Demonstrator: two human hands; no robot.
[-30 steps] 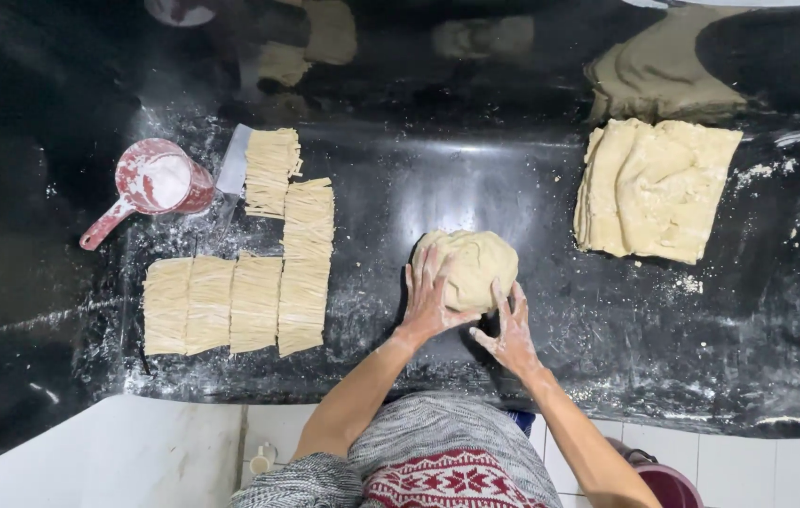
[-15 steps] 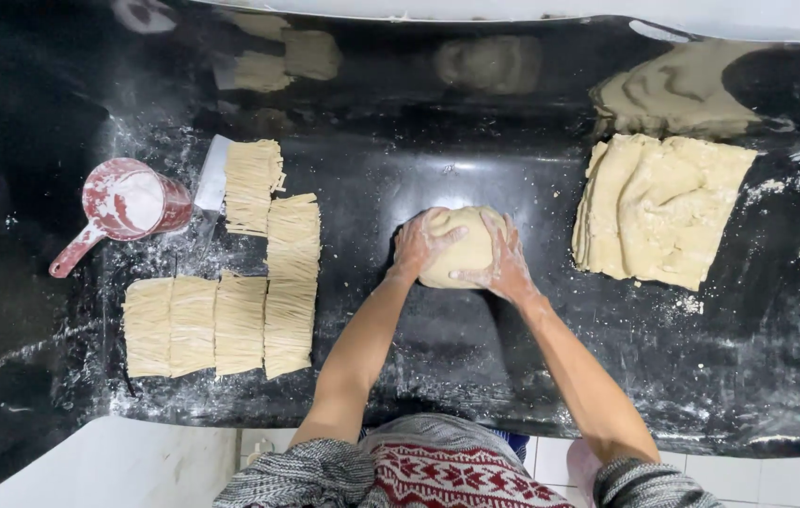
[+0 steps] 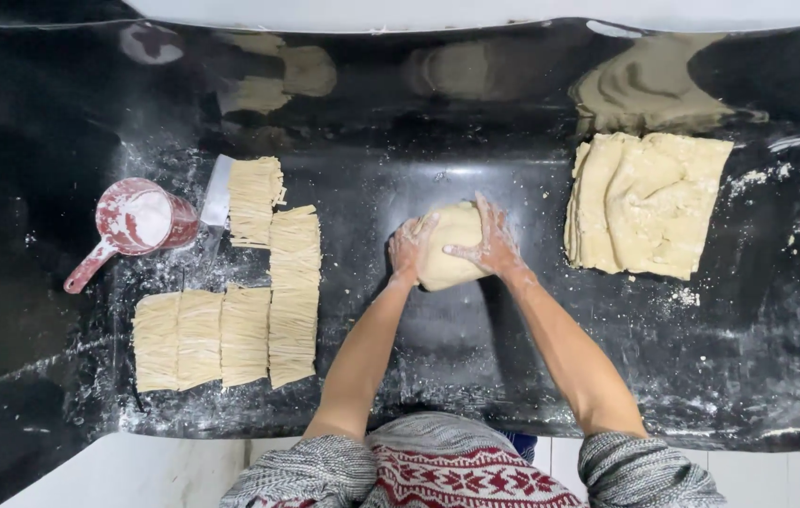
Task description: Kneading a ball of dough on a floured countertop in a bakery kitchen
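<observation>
A pale lump of dough [image 3: 450, 246] lies in the middle of the black, flour-dusted counter [image 3: 400, 357]. My left hand [image 3: 410, 249] presses against its left side, fingers curled on it. My right hand [image 3: 484, 237] lies spread over its top right, fingers apart and floury. Both arms are stretched forward from the near edge.
A stack of folded dough sheets [image 3: 646, 202] lies at the right. Bundles of cut noodles [image 3: 230, 310] are laid out at the left, with a metal scraper [image 3: 215, 193] behind them. A red scoop of flour [image 3: 136, 224] stands further left. The shiny back wall reflects the dough.
Both hands have pushed the dough away from me toward the back of the counter, and my arms have stretched out. The dough looks more compact under my hands.
</observation>
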